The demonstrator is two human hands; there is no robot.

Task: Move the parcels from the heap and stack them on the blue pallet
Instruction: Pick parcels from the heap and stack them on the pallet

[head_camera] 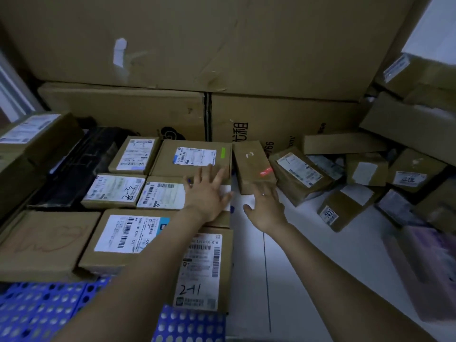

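While brown labelled cardboard parcels [128, 233] cover the blue perforated plastic pallet [37, 309]: left hand [209, 193] spread open over them; right hand [265, 206] open-fingered, at narrow brown cardboard box [251, 164].

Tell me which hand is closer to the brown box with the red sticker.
Right. The right hand is at the near end of the brown box; the left hand lies spread on the stacked parcels to its left.

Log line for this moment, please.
left hand: open, over stacked parcels | right hand: open, at red-marked parcel | held: nothing | blue pallet: partly filled
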